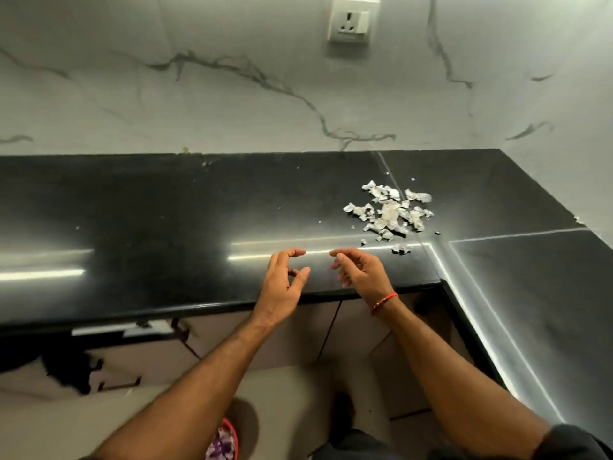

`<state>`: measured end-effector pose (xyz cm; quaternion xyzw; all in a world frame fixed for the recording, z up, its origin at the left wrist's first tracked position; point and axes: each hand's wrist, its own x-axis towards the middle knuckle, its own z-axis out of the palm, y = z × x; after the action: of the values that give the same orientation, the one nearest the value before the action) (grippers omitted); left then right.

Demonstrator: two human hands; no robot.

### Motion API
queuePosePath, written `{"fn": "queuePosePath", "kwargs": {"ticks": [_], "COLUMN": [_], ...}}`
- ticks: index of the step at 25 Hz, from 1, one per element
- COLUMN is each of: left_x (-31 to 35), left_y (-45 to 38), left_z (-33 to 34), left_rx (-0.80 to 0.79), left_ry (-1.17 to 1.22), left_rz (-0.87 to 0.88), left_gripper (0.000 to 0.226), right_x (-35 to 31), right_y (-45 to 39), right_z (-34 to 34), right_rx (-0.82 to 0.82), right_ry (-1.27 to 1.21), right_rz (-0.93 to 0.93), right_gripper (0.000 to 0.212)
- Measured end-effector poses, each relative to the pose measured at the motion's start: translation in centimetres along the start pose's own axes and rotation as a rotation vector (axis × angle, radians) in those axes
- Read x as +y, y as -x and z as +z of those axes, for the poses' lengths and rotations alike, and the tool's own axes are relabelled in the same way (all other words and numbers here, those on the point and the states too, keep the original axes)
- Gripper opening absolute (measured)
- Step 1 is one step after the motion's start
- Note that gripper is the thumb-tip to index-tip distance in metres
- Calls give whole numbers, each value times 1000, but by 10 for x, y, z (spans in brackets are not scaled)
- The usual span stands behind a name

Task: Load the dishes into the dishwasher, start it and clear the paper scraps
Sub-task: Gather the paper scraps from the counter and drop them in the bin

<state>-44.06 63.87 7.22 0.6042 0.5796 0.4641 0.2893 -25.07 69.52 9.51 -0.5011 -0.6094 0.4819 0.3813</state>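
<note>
A heap of torn white paper scraps [389, 212] lies on the black countertop [166, 210] near the inner corner. A few stray bits [401, 249] sit closer to the front edge. My left hand [285, 280] hovers over the counter's front edge, fingers loosely curled, holding nothing. Beside it, my right hand [360, 270], with a red thread on its wrist, hangs the same way with nothing in it. Both hands are short of the heap, below and left of it. No dishes or dishwasher show.
The counter turns an L-corner and runs toward me on the right [537, 310]. A wall socket [353, 21] sits on the marble backsplash. Beige cabinet doors [298, 336] with dark handles are under the counter. A patterned slipper [222, 443] is on the floor.
</note>
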Motion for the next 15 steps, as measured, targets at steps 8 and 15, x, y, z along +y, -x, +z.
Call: {"fn": "queuePosePath", "kwargs": {"ticks": [8, 15], "left_x": [2, -5], "left_y": [-124, -171], "left_z": [93, 181], "left_rx": [-234, -419], "left_ry": [-214, -552], "left_rz": [-73, -191], "left_gripper": [41, 29], "right_x": [38, 83], "right_y": [-76, -119], "right_z": [-106, -168], "right_rx": [286, 6], "right_ry": [311, 666], "right_rz": [-7, 325], "right_gripper": [42, 61]}}
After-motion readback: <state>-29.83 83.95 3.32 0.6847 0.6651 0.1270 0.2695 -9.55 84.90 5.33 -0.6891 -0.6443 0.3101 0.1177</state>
